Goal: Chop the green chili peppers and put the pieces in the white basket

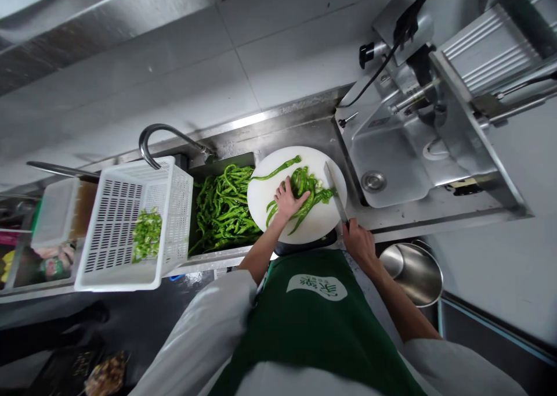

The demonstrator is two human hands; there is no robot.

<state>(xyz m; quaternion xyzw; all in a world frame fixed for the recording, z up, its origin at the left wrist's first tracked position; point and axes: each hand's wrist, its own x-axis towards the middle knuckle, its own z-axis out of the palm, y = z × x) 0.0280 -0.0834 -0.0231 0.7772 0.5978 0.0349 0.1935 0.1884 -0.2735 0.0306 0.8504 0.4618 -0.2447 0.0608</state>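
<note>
A round white cutting board (pixel 270 198) lies on the steel counter in front of me, with a bunch of long green peppers (pixel 311 188) across its middle. My left hand (pixel 288 200) presses down on the bunch, fingers curled over it. My right hand (pixel 359 242) is closed round the handle of a cleaver (pixel 334 188), whose blade rests at the right end of the peppers. One single pepper (pixel 278 168) lies apart at the board's far edge.
A sink (pixel 224 209) left of the board is heaped with whole green peppers, under a curved tap (pixel 161 135). A white slotted basket (pixel 130 227) holds cut pepper pieces. A steel slicing machine (pixel 418 129) stands to the right, a steel pot (pixel 413 274) below it.
</note>
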